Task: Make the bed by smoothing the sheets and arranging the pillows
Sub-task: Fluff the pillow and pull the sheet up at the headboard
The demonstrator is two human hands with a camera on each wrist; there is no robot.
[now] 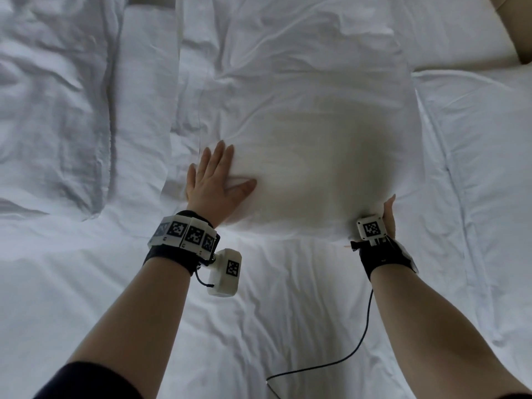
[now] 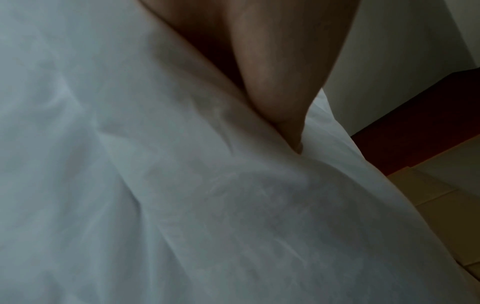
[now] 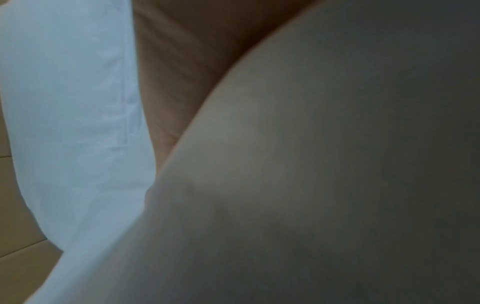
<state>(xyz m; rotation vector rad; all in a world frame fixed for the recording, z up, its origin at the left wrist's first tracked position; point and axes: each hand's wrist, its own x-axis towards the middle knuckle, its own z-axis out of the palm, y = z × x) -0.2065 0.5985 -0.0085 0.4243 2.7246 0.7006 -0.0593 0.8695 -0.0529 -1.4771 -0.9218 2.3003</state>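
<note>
A white pillow (image 1: 311, 125) lies lengthwise in the middle of the bed, on the white sheet (image 1: 259, 312). My left hand (image 1: 214, 180) rests flat on its near left corner, fingers straight and thumb spread. My right hand (image 1: 389, 214) stands on edge against the near right corner, thumb up, its fingers hidden behind the pillow's side. In the left wrist view the left hand (image 2: 272, 72) presses into the pillow fabric (image 2: 155, 185). The right wrist view shows the right hand's palm (image 3: 182, 72) laid against the bulging pillow (image 3: 337, 164).
A wrinkled pillow (image 1: 51, 105) lies to the left and a smoother one (image 1: 483, 154) to the right. A black cable (image 1: 357, 341) trails from my right wrist across the sheet. A tan headboard (image 1: 515, 24) shows at the top right.
</note>
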